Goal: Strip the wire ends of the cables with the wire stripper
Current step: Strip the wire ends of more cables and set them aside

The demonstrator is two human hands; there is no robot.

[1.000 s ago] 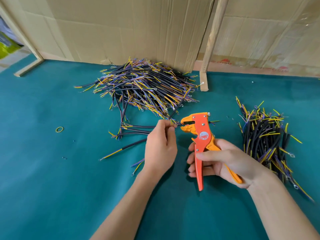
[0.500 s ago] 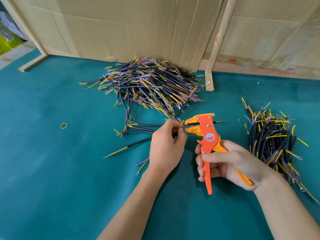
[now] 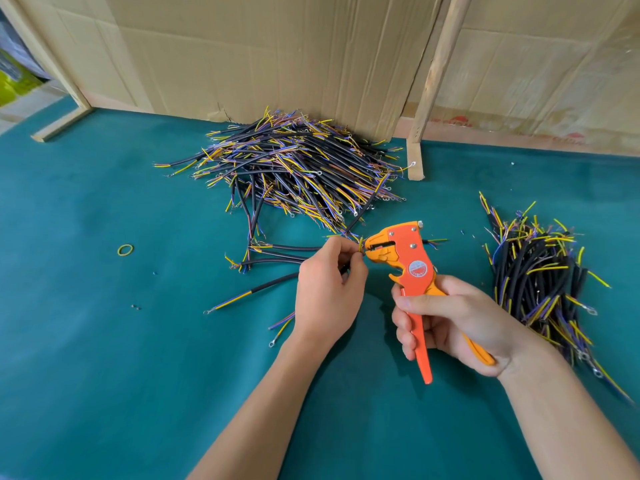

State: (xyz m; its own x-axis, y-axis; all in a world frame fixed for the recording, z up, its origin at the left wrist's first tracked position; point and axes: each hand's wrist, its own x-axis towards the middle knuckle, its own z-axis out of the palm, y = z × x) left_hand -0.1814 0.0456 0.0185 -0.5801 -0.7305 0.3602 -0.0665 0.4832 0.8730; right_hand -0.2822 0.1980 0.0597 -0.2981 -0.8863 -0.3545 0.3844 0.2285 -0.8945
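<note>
My right hand grips the handles of an orange wire stripper, its jaws pointing left. My left hand pinches a black cable, mostly hidden under the hand, with its yellow and purple wire ends right at the stripper's jaws. The cable's other end trails out below my wrist. A big heap of black cables with yellow and purple wires lies behind my hands against the cardboard. A second, smaller pile of cables lies to the right of the stripper.
The table has a teal cloth. A few loose cables lie left of my left hand. A yellow rubber band sits further left. Cardboard sheets and a wooden post close off the back.
The view has drifted so both hands sit slightly further right in frame. My left hand has brought the wire ends up to the stripper's jaws. My right hand keeps its hold.
</note>
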